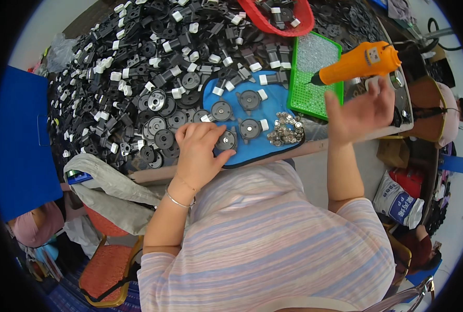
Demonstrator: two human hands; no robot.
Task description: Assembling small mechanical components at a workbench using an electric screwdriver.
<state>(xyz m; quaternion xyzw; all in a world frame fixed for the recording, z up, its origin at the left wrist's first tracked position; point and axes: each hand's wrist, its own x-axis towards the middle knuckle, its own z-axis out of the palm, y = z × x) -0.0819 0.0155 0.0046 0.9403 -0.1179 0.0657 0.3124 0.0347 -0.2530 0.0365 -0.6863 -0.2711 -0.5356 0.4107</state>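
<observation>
My left hand point(196, 151) rests at the left edge of a blue mat point(262, 147), thumb and fingers around a black round part point(226, 139) with a metal centre. Three similar round parts, such as one point(250, 128) with a white tab, lie close by on the mat. My right hand point(364, 112), slightly blurred, is raised with thumb and fingers apart and nothing visible in it. Just beyond it is an orange electric screwdriver point(359, 61), its tip over a green tray point(293, 99) of small clear pieces. Small silvery metal pieces point(285, 130) are heaped on the mat's right side.
Black parts with white tabs point(153, 73) cover the table's left and far side. A red basket point(305, 25) stands at the far edge of the mat area. A grey cloth point(104, 182) hangs over a chair at left. Other people sit at both sides.
</observation>
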